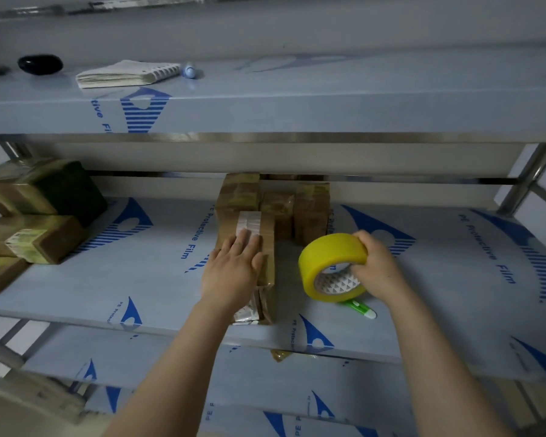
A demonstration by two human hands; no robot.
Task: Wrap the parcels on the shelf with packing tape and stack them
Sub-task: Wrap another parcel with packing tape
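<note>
Shelf (158, 279) under blue-printed film, left hand (234, 272) flat on parcel (267, 234), right hand (377, 266) gripping tape roll (325, 260).

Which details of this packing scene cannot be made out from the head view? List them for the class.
- Parcel: most of its top is covered by the left hand.
- Green tool: partly hidden behind the tape roll in the right hand.
- Rear parcels: tops cut off by the upper shelf.
</note>
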